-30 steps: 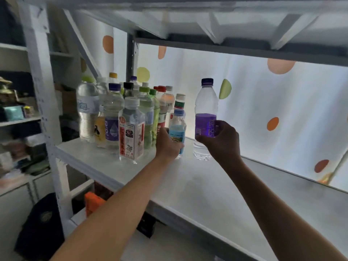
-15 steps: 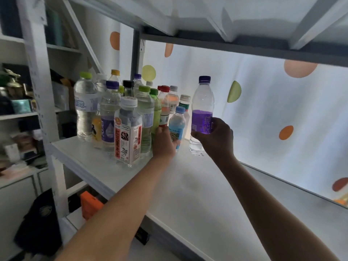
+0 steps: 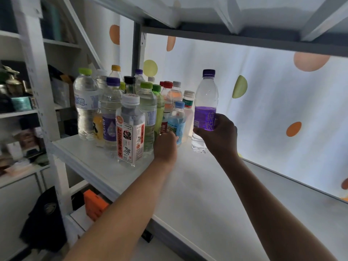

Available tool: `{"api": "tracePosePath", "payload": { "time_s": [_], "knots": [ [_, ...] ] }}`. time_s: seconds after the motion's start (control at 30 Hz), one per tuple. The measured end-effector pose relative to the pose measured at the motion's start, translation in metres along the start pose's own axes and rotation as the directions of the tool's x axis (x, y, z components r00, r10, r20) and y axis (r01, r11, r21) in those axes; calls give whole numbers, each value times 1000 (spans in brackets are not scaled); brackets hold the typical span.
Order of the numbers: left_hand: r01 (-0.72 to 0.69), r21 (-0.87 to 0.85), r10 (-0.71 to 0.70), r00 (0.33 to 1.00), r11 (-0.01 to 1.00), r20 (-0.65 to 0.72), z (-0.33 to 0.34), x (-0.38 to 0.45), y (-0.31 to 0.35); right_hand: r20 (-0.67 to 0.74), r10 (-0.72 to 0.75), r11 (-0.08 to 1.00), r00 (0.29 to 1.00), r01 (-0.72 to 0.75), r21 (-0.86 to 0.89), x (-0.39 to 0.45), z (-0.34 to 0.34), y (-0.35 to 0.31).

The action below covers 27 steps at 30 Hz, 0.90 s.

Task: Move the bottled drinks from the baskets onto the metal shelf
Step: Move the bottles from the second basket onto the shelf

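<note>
A clear bottle with a purple label and purple cap (image 3: 206, 98) stands upright at the back of the white metal shelf (image 3: 197, 189); my right hand (image 3: 219, 134) is wrapped around its lower half. To its left my left hand (image 3: 165, 144) grips the base of a small blue-labelled bottle with a blue cap (image 3: 178, 119). Further left, several bottles crowd together, the nearest one white-capped with a red and white label (image 3: 130, 129). No basket is in view.
The shelf above (image 3: 244, 19) hangs low over the bottle tops. A white curtain with coloured dots (image 3: 282, 110) closes the back. The shelf's upright post (image 3: 35, 81) stands at left. An orange box (image 3: 94, 206) and dark cloth (image 3: 45, 217) lie below.
Both hands have held their bottles throughout. The purple-labelled bottle has edged slightly left, closer to the blue-labelled one and the cluster. The camera has moved closer.
</note>
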State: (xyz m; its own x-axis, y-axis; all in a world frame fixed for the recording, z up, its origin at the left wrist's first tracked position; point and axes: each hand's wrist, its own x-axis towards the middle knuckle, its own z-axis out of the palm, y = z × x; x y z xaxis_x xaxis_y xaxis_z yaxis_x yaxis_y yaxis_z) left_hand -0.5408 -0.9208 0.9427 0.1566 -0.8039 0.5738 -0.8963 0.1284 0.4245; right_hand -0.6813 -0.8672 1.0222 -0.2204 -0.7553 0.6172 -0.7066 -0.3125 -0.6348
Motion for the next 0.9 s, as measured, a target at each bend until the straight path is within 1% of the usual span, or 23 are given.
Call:
{"api": "tracePosePath", "payload": {
  "time_s": [0.07,0.13,0.23,0.33,0.4,0.5,0.53,0.6,0.7,0.8,0.83,0.9],
  "knots": [
    [-27,83,23,999,996,47,-1,-1,-1,9,11,1000,1000,-11,0,-2,3,3],
    [-43,108,34,996,993,78,-3,-2,-1,16,16,1000,1000,-16,-5,-4,5,6],
    [-49,117,38,995,992,90,-5,-4,0,27,18,1000,999,-18,-23,-7,7,10],
    [-58,183,36,992,981,120,-7,-8,1,20,42,999,999,-42,-10,-11,8,9],
    [-116,267,71,983,957,171,-10,-15,5,25,58,998,998,-58,-1,-16,10,7],
    [-268,340,168,941,902,295,-18,-33,9,52,77,997,996,-78,27,-23,14,0],
    [-306,338,188,922,890,340,-24,-39,6,67,79,996,995,-82,34,-26,17,-3],
    [-338,282,203,886,898,417,-39,-48,-5,88,84,995,993,-88,41,-30,21,-9],
    [-391,246,263,865,887,427,-69,-62,-27,104,86,995,991,-91,47,-36,28,-20],
    [-422,148,308,820,894,482,-101,-77,-45,103,71,996,992,-76,50,-40,33,-30],
    [-420,107,321,813,901,486,-112,-82,-52,101,70,996,992,-76,54,-40,34,-33],
    [-403,36,344,820,914,457,-134,-92,-67,93,78,995,993,-84,60,-43,40,-39]
  ]
}}
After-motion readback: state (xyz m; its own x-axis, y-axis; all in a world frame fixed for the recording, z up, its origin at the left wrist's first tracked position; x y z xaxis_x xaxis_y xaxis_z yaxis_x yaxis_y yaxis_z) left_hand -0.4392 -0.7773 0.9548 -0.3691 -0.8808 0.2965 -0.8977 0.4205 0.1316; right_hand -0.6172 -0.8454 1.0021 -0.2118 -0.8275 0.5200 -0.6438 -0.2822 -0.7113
